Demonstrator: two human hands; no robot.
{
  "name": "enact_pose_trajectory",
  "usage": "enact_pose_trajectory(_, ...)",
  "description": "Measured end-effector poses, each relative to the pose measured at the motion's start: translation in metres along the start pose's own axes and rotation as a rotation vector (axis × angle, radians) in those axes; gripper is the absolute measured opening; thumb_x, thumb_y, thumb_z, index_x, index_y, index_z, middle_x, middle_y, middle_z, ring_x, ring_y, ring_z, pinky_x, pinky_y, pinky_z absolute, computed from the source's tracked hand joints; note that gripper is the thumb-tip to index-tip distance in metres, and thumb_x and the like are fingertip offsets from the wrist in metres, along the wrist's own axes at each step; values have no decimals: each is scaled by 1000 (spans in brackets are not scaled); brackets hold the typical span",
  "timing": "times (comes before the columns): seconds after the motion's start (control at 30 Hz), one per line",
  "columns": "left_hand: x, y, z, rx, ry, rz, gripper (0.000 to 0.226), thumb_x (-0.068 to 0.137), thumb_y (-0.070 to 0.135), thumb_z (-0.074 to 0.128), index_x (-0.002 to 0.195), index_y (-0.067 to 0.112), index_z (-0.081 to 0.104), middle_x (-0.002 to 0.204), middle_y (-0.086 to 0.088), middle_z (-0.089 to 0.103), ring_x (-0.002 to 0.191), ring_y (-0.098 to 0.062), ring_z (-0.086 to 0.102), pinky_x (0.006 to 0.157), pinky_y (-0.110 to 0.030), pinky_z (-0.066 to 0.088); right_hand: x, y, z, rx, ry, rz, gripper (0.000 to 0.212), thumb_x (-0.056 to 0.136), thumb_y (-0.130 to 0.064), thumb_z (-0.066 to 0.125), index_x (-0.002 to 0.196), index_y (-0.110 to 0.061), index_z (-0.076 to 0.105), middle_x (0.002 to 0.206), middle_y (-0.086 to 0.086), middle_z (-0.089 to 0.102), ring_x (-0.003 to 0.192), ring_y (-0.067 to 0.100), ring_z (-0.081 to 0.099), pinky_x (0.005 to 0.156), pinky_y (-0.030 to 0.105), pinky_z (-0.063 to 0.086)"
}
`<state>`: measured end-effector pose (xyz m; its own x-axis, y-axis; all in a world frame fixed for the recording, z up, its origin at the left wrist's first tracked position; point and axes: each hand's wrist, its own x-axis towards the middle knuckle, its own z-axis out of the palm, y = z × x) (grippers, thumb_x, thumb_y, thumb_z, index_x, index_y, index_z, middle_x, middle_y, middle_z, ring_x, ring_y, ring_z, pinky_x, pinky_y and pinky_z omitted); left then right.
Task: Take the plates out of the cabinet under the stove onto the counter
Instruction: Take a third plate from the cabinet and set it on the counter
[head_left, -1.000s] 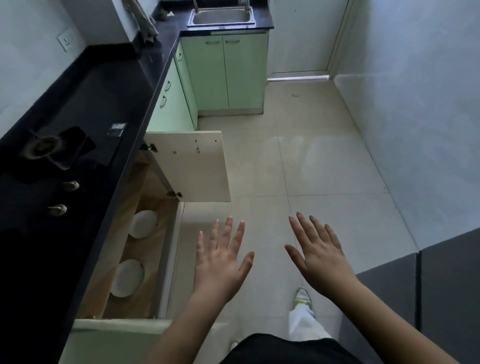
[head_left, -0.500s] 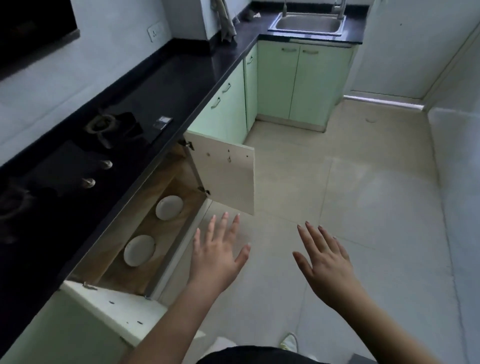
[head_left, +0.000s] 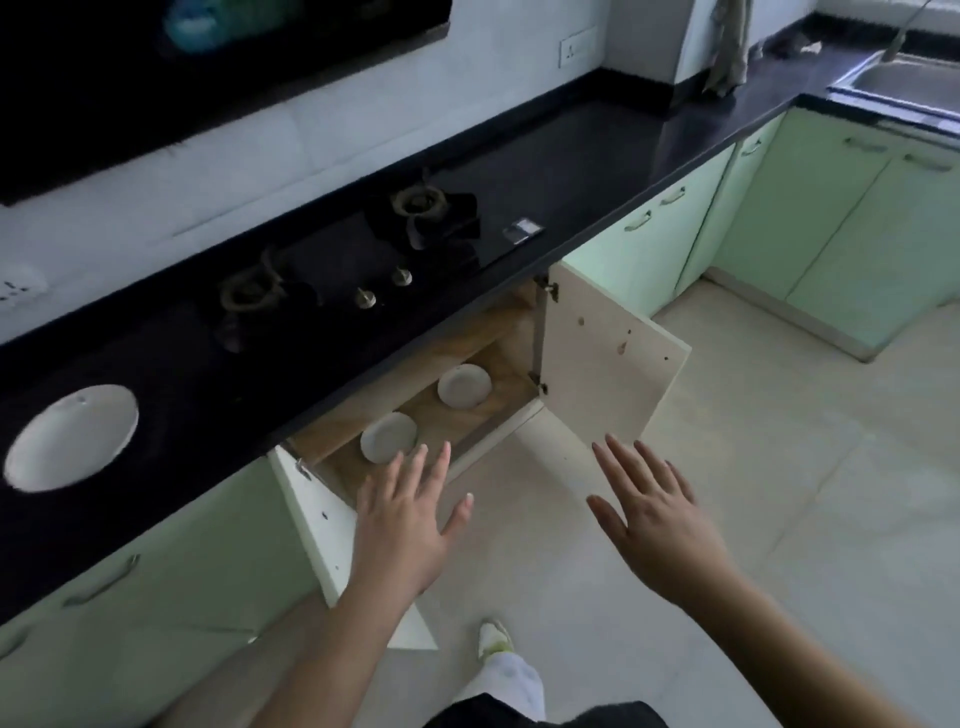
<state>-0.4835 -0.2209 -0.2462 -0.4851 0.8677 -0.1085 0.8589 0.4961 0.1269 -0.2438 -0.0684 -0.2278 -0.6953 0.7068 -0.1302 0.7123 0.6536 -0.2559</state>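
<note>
Two white plates lie on the wooden floor of the open cabinet under the stove: a near plate (head_left: 388, 437) and a far plate (head_left: 464, 385). A third white plate (head_left: 70, 437) sits on the black counter (head_left: 597, 156) at the left. My left hand (head_left: 405, 525) hovers open just in front of the cabinet, its fingertips close to the near plate without touching it. My right hand (head_left: 654, 514) is open, fingers spread, over the floor by the right door.
Both cabinet doors stand open: the right door (head_left: 602, 364) swings out over the floor, the left door (head_left: 322, 525) is beside my left hand. A gas stove (head_left: 363, 249) with two burners and two knobs is set in the counter. A sink (head_left: 904, 83) is at far right.
The view has swung left and up, bringing the stove and the plate on the counter into sight. Both hands stay open; my left hand is now closer to the near plate.
</note>
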Motion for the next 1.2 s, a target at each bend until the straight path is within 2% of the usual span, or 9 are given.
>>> enact_pose_trajectory(0.13,23,-36,-7,-16,33,-136,82,86,75,-7,157,37,5,164,5,21,151,-20,15,116,-49,21,66,-26,-7,-39,3,-126,70,93,-66,-1,155,-33,0,163,-6,8,150,19,0,120,38,0)
enact_pose_trajectory(0.27,49,-58,-14,-16,68,-186,87,85,76,-10,157,34,13,163,2,25,150,-22,20,117,-51,20,119,-46,-13,-73,5,-221,67,96,-64,2,154,-31,6,162,-5,16,150,21,7,120,39,3)
enact_pose_trajectory(0.43,83,-58,-29,-13,80,-203,78,91,71,9,155,30,26,159,-1,35,147,-26,29,111,-53,30,160,-46,-15,-78,-5,-252,67,96,-64,3,154,-32,7,162,-5,17,149,22,9,120,39,2)
enact_pose_trajectory(0.53,98,-50,-31,7,63,-228,77,91,70,13,156,31,21,161,0,30,149,-25,24,114,-52,25,182,-36,-14,-97,-38,-294,68,95,-65,1,155,-32,6,162,-7,14,150,21,7,118,37,-3)
enact_pose_trajectory(0.7,118,-25,-31,9,68,-300,75,93,67,13,157,28,22,162,-1,27,150,-26,19,118,-52,22,226,-13,-17,-106,-81,-409,69,95,-64,0,155,-31,8,162,-8,14,149,21,9,120,39,2)
enact_pose_trajectory(0.9,123,26,-12,7,26,-441,77,91,71,-10,157,35,3,165,9,-4,150,-15,-15,119,-39,-9,275,15,-36,-84,-162,-609,67,96,-58,8,155,-26,15,162,-5,18,149,21,12,120,41,8)
enact_pose_trajectory(1.0,127,47,-4,-20,15,-512,76,90,72,-10,157,37,1,165,10,-6,148,-11,-20,116,-35,-17,293,25,-42,-85,-184,-651,70,94,-59,4,155,-26,13,162,-5,15,149,21,10,121,41,7)
enact_pose_trajectory(1.1,122,54,0,-27,15,-563,75,92,72,-6,157,36,4,166,10,-3,149,-12,-16,116,-35,-17,298,22,-39,-93,-222,-690,72,93,-60,3,155,-25,12,163,-5,14,149,21,9,121,41,7)
enact_pose_trajectory(1.2,113,48,5,-39,24,-615,76,92,71,-8,158,36,5,166,9,-1,150,-13,-14,120,-38,-10,299,10,-29,-91,-258,-742,71,93,-59,4,155,-26,11,163,-5,12,149,21,7,120,40,5)
